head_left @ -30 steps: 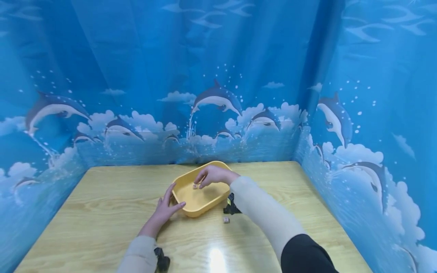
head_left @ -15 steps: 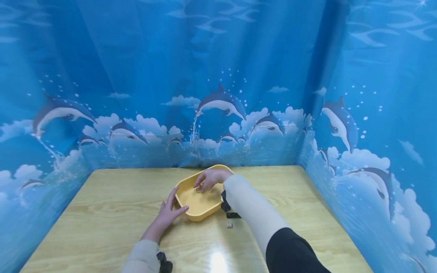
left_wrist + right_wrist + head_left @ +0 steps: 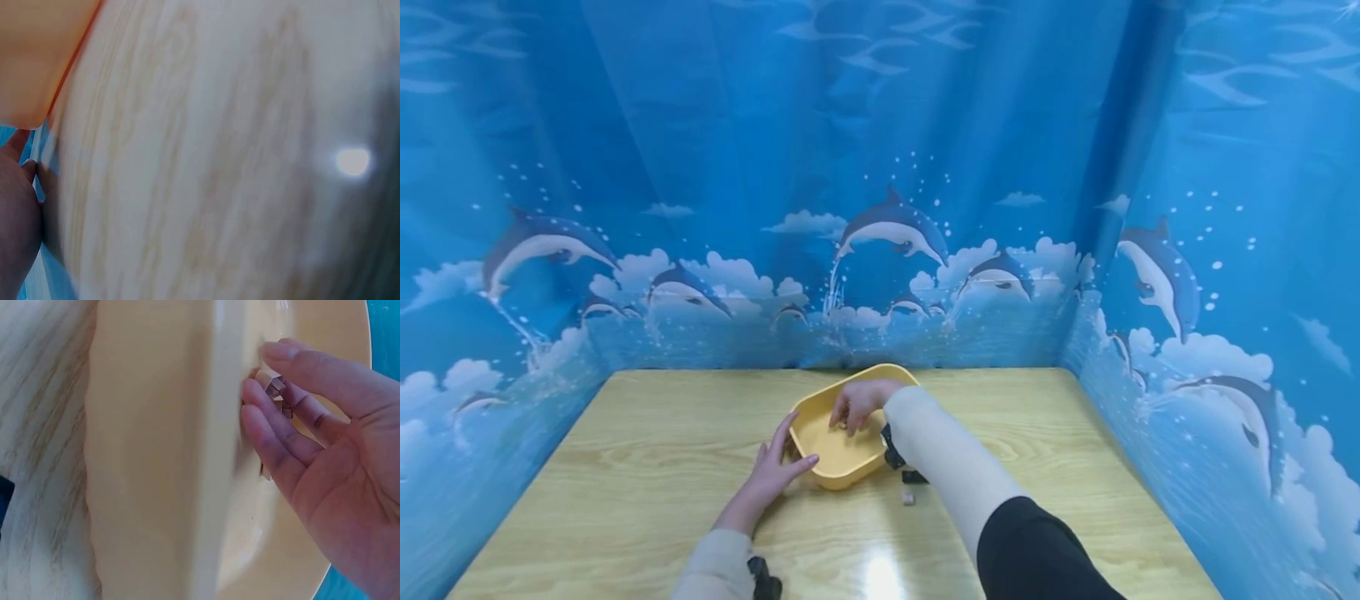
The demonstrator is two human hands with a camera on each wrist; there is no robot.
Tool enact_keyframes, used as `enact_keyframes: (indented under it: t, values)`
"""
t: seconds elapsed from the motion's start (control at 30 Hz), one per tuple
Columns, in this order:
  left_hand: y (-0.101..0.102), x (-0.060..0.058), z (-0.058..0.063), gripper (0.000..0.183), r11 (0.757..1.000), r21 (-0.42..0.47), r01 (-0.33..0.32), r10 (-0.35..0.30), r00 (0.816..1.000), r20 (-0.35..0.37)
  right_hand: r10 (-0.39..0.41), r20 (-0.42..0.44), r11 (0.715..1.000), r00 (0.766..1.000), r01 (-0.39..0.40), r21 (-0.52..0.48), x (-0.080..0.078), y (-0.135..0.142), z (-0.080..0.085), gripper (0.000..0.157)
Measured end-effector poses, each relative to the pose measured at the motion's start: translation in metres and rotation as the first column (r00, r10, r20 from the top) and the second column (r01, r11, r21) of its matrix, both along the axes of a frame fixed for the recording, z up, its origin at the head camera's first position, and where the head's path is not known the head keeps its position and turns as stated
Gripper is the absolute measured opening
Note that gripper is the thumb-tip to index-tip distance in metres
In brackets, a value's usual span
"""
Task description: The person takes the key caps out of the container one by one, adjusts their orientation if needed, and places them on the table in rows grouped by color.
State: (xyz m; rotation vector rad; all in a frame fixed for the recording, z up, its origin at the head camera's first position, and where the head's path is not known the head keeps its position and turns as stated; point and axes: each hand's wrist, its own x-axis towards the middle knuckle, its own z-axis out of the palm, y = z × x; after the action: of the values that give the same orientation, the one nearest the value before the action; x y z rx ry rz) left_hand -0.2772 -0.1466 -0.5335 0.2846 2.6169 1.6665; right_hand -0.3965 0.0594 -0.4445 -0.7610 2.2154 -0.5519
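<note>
The small blocks (image 3: 270,383) are inside the yellow basin (image 3: 848,478), where the right hand's (image 3: 862,398) curled fingers close around them; their count is unclear. The left hand (image 3: 767,475), fingers straight and spread, steadies the basin's left end. One lone block (image 3: 908,499) remains on the table (image 3: 662,467), near and right of the basin, so the work looks unfinished.

Yellow tray (image 3: 835,457), dolphin-patterned blue curtain (image 3: 737,150)

Clad in off-white left sleeve (image 3: 717,565), matching right sleeve (image 3: 951,450) with black fabric (image 3: 1037,550) farther up. Fitted with black left wrist unit (image 3: 765,580), black right wrist unit (image 3: 892,450). Bare at left hand (image 3: 769,472), right hand (image 3: 865,402).
</note>
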Motion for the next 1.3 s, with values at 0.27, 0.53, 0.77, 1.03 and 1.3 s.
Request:
enact_keyframes:
  t: [0.27,0.53,0.77,1.03,1.3]
  values:
    - [0.0,0.0,-0.002,0.089,1.0,-0.002,-0.01,0.01,1.0,0.014,-0.001,-0.061,0.998,0.998,0.005,0.059,0.003,0.004,0.001,0.032]
    - [0.003,0.0,-0.001,0.091,1.0,-0.003,-0.005,0.005,1.0,0.027,-0.074,-0.016,0.997,0.997,0.073,-0.036,0.004,0.016,0.004,0.019]
    - [0.001,-0.001,0.0,0.089,1.0,-0.02,0.006,-0.005,1.0,0.021,-0.13,0.146,0.983,0.981,0.147,-0.113,0.009,0.029,0.01,0.017]
    - [-0.001,0.0,0.002,0.09,0.999,-0.035,0.003,-0.002,0.999,0.041,-0.098,0.128,0.983,0.987,0.116,-0.142,0.013,0.044,0.015,0.023]
    - [0.0,-0.001,0.002,0.091,0.999,-0.034,0.021,-0.02,0.999,0.039,-0.113,0.134,0.974,0.985,0.137,-0.183,0.023,0.064,0.025,0.023]
